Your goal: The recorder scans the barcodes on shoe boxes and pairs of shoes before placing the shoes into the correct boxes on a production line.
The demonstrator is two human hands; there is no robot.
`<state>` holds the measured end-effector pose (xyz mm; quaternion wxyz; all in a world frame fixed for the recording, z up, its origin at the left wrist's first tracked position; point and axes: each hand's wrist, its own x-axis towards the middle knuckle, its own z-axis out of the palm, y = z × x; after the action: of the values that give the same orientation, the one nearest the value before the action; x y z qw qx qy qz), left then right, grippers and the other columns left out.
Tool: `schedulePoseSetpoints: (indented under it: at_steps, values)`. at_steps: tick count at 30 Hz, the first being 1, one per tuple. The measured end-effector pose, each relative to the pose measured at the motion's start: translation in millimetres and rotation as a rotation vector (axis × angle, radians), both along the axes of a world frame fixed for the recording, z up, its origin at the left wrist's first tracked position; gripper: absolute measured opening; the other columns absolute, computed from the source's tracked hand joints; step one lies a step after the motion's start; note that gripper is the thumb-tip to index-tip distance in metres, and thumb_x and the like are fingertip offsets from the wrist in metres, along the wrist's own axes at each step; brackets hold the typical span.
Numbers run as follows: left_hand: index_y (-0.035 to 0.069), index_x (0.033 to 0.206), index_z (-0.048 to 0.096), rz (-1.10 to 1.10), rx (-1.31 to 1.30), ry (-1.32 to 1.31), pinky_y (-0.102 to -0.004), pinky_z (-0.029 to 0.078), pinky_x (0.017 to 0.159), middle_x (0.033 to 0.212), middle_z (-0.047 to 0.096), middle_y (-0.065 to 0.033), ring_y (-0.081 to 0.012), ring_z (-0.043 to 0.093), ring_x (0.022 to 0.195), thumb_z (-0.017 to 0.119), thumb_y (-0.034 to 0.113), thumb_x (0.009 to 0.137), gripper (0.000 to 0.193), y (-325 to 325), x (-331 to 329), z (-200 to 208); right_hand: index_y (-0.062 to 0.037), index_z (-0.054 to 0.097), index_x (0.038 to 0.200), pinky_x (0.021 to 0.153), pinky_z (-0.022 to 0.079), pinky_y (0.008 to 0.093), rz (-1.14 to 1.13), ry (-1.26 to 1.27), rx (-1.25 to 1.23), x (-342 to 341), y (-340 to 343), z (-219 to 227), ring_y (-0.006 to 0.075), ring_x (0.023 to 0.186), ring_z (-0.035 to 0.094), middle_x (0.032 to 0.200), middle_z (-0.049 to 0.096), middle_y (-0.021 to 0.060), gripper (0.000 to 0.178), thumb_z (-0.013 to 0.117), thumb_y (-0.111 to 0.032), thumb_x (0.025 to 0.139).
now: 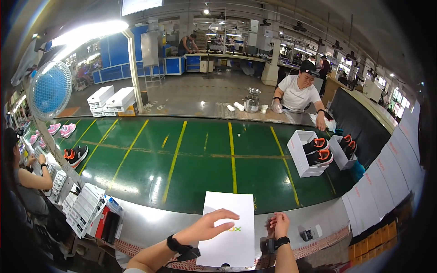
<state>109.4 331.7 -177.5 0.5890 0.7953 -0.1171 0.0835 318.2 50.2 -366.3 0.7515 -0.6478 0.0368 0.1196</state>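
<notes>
A closed white shoebox (218,252) lies on the metal ledge in front of me, with coloured print on its lid. My left hand (210,226) is over the lid, fingers stretched out and holding nothing; whether it touches the lid is hard to tell. Just right of the box is my right hand (279,224), its fingers curled in. Anything small between those fingers is hidden. Farther right on the ledge lies a small pile of printed labels (311,233). Dark wristbands are on both my wrists.
A green conveyor (200,159) with yellow lines runs beyond the ledge. Open boxes (302,157) with black-and-orange shoes (320,158) stand on it at right, near a co-worker (298,93). White boxes are stacked (387,168) at right. Papers (86,207) and a fan (51,90) are left.
</notes>
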Motion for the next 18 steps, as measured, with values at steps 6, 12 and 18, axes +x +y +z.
schedulePoseSetpoints:
  at_steps: [6,12,18]
  values:
    - [-0.001,0.118,0.060,-0.076,-0.852,0.249,-0.0330,0.049,0.099,0.114,0.066,-0.0105,-0.0180,0.063,0.107,0.052,0.016,0.104,0.024,-57.0,54.1,-32.6,-0.0027,0.059,0.097,0.043,0.047,0.0230,-0.025,-0.024,-0.030,-3.2,6.5,0.0,0.0102,0.053,0.056,0.074,0.061,0.0064,0.020,0.051,-0.020,0.102]
    - [-0.001,0.114,0.062,0.089,-0.648,0.348,-0.0283,0.053,0.091,0.104,0.066,-0.0056,-0.0137,0.064,0.096,0.052,0.014,0.103,0.021,-68.3,71.7,-88.8,-0.0049,0.059,0.092,0.043,0.045,0.0229,-0.027,-0.132,-0.131,-15.5,15.1,-6.4,0.0086,0.051,0.055,0.071,0.061,0.0038,0.016,0.053,-0.017,0.101]
    - [0.000,0.112,0.065,0.006,-0.342,0.255,-0.0265,0.051,0.077,0.100,0.066,-0.0062,-0.0123,0.062,0.088,0.058,0.015,0.100,0.020,-76.1,66.0,-97.0,-0.0049,0.059,0.089,0.044,0.043,0.0227,-0.042,-0.217,-0.247,-22.1,18.7,-12.1,0.0068,0.052,0.054,0.068,0.060,0.0014,0.015,0.056,-0.016,0.100]
